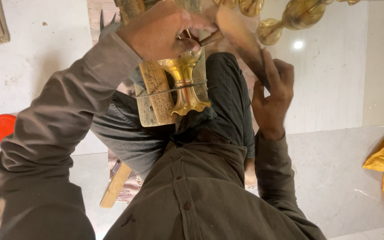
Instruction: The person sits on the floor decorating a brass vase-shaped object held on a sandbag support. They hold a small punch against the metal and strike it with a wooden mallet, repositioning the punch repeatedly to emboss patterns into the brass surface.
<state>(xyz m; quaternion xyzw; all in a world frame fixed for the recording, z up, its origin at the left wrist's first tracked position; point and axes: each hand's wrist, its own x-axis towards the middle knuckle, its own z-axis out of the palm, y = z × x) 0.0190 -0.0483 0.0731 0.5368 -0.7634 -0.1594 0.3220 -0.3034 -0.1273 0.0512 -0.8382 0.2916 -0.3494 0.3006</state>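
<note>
1. The left hand (158, 31) closes over the top of a shiny golden brass goblet-shaped piece (184, 84), which rests against a worn wooden block (156, 95) on the person's lap.
2. The right hand (272, 95) grips a smooth brown wooden mallet (238, 33) just beside it.

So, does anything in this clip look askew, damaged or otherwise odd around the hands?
Nothing looks damaged or spilled. The shiny brass fluted stand lies on its side against a rough wooden block, with a thin wire across it. The left hand covers its top; the right hand grips a blurred wooden mallet.
</note>
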